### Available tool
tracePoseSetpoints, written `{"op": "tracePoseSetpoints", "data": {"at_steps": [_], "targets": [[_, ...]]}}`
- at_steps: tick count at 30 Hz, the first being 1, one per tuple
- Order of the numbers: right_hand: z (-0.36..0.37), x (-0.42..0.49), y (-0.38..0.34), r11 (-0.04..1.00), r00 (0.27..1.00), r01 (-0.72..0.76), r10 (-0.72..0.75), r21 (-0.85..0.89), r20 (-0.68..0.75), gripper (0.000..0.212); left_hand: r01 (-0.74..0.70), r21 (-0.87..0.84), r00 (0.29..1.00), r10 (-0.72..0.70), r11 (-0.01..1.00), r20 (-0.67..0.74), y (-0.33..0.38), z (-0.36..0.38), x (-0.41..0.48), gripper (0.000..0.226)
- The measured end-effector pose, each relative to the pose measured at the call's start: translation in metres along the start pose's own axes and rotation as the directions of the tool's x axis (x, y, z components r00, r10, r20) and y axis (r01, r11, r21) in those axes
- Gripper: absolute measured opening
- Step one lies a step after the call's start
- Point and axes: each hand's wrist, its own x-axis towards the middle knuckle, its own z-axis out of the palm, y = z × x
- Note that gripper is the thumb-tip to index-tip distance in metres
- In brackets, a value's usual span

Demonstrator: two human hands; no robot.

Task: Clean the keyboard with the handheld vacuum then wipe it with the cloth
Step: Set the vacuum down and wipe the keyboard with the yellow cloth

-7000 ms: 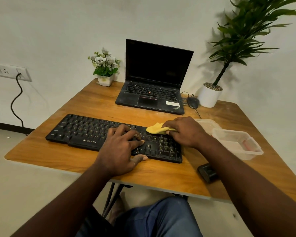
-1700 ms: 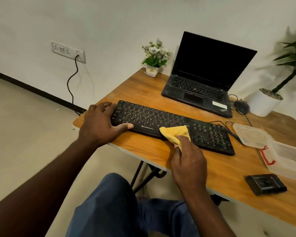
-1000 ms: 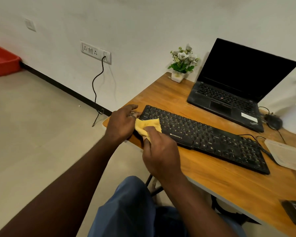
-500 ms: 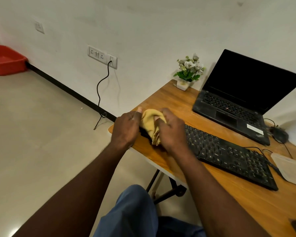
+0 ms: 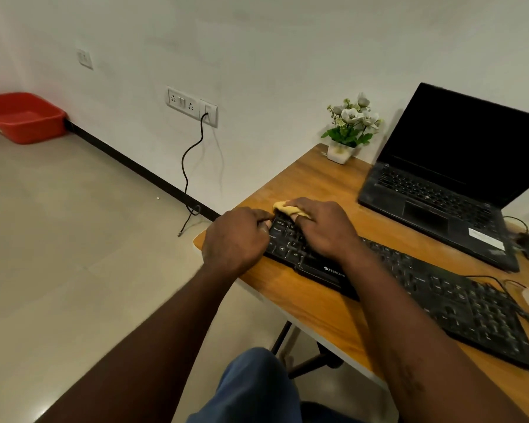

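Fingers of my right hand (image 5: 321, 232) clench the yellow cloth (image 5: 281, 206), soft and bunchable. Beside them, my left hand (image 5: 235, 239) grips the end of the black plastic keyboard (image 5: 458, 300), which is rigid and probably light.

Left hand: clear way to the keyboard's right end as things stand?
Probably not. The left hand holds the keyboard at its left end; the right hand, pressing the cloth there, lays its forearm across the keys between.

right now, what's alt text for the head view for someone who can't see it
A person's right hand holds a yellow cloth against the far left corner of a black keyboard while the left hand holds that end. The keyboard lies on a wooden table with an open laptop and a small pot of white flowers behind it.
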Motion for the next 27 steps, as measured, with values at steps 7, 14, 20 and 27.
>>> {"op": "tracePoseSetpoints", "data": {"at_steps": [7, 14, 20, 27], "targets": [[0.001, -0.001, 0.004, 0.994, 0.993, 0.097, -0.100, 0.039, 0.068, 0.040, -0.002, 0.023, 1.000, 0.003, 1.000, -0.022, -0.003, 0.007, 0.000, 0.034], [-0.006, -0.017, 0.003, 0.983, 0.986, 0.165, -0.165, 0.078, -0.006, 0.036, -0.003, 0.049, 1.000, 0.003, 0.999, -0.009, -0.003, 0.006, 0.000, 0.035], [-0.010, -0.020, 0.000, 0.963, 0.977, 0.213, -0.214, 0.164, -0.013, 0.036, -0.004, 0.049, 1.000, 0.003, 0.999, 0.020, 0.000, 0.003, -0.001, 0.033], [-0.013, -0.034, 0.001, 0.907, 0.946, 0.261, -0.309, 0.332, 0.101, 0.036, -0.001, -0.006, 0.999, 0.001, 1.000, 0.043, -0.003, 0.002, 0.002, 0.034]]}}
